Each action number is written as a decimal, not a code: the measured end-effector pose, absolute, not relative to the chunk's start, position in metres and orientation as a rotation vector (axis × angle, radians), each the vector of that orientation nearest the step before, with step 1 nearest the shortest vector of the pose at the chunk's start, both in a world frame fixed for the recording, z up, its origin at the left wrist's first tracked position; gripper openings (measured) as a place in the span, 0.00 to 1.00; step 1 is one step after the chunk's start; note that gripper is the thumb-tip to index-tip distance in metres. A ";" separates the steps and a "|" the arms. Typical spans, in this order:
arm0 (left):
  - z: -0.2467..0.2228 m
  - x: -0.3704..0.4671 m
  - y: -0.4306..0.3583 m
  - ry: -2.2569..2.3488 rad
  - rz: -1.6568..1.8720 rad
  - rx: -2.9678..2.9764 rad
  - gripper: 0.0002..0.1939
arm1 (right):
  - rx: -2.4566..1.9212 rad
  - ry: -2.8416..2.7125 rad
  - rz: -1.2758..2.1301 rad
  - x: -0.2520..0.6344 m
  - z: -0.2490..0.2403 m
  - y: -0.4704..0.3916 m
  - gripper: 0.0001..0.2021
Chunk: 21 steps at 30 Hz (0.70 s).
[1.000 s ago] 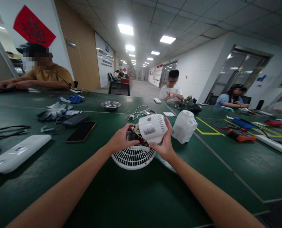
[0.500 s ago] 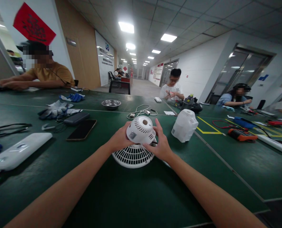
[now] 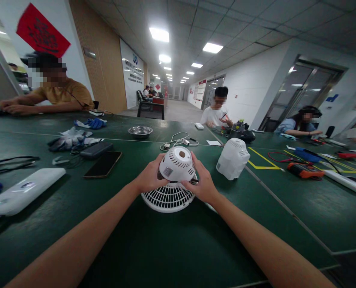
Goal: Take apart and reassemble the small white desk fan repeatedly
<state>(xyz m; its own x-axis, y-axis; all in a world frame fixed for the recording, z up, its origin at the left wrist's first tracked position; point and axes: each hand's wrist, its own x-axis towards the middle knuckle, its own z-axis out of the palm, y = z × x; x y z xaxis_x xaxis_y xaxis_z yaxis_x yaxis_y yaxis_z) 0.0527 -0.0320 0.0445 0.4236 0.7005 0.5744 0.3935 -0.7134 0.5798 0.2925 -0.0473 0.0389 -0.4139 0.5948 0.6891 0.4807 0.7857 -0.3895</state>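
Both my hands grip a white slotted housing [image 3: 178, 165] with a round hole in its top and a small grey label. My left hand [image 3: 151, 175] wraps its left side, and my right hand [image 3: 204, 180] holds its right side with the thumb low on the front. Under the housing, a white round fan grille [image 3: 168, 199] lies on the green table [image 3: 178, 248]; whether the two touch is hidden. To the right of my right hand stands a white translucent cover [image 3: 232, 159] with slots near its top.
Behind lie a coiled white cable [image 3: 180, 140] and a metal bowl [image 3: 140, 131]. At left are a phone [image 3: 103, 164], a dark case [image 3: 96, 149], gloves [image 3: 71, 140] and a white device [image 3: 27, 190]. An orange meter [image 3: 305, 170] lies right. Several people sit around the table.
The fingers of my right hand have closed in against the housing's side, and the housing has shifted very slightly. Across the table, a person's hands have moved apart.
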 end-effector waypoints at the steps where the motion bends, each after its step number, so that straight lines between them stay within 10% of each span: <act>1: 0.044 0.053 -0.032 0.942 1.205 2.332 0.39 | -0.801 -2.089 0.157 0.293 0.039 -0.047 0.48; 14: 0.041 0.051 -0.029 0.881 1.177 2.366 0.50 | -0.800 -2.106 0.164 0.293 0.039 -0.046 0.43; 21: 0.038 0.053 -0.026 0.967 1.132 2.299 0.38 | -0.819 -2.145 0.159 0.296 0.040 -0.045 0.40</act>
